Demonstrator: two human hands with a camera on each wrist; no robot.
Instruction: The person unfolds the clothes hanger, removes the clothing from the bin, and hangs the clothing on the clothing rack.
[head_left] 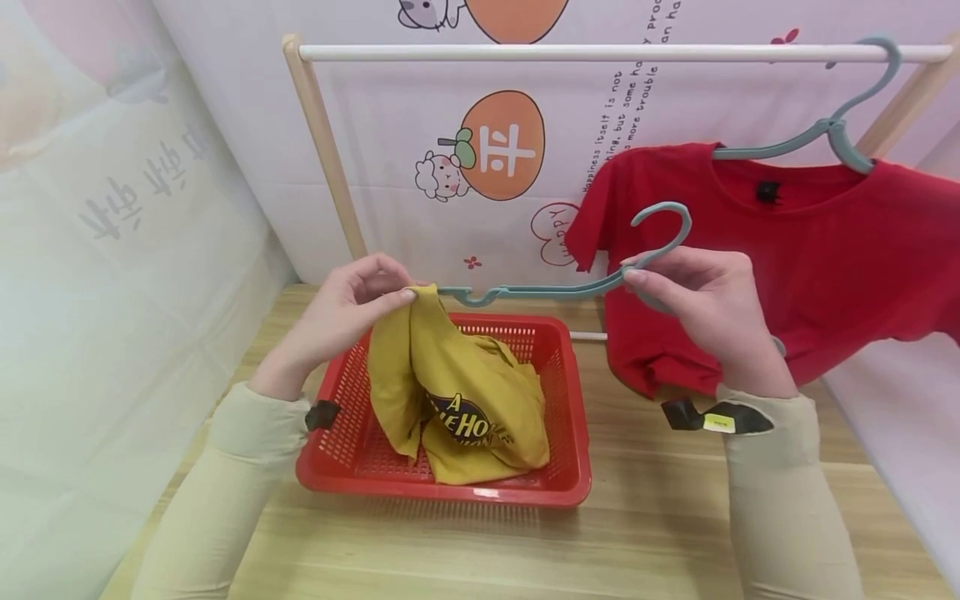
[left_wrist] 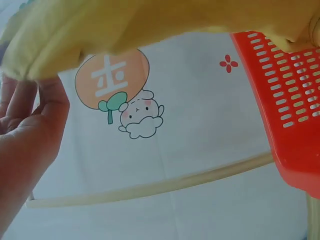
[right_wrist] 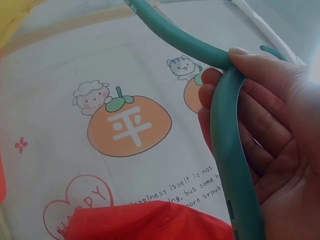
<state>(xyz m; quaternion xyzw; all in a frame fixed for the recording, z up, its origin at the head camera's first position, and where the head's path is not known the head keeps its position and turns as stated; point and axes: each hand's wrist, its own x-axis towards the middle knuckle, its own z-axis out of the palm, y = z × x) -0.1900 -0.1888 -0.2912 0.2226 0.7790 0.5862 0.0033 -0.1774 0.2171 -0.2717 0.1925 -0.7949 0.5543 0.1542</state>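
My right hand pinches a blue-green clothes hanger just below its hook. In the right wrist view the hanger crosses the fingers, with the thumb on the junction of its arms. My left hand pinches the top edge of a mustard-yellow T-shirt at the far end of the hanger, whose tip is hidden by cloth and fingers. The shirt hangs down from there into a red plastic basket. Dark printed lettering shows on its front. In the left wrist view the yellow cloth spreads above the hand.
A red T-shirt hangs on another blue-green hanger from the white rail at right. Wooden posts carry the rail. Behind stands a printed white backdrop, and below is a wood-patterned table.
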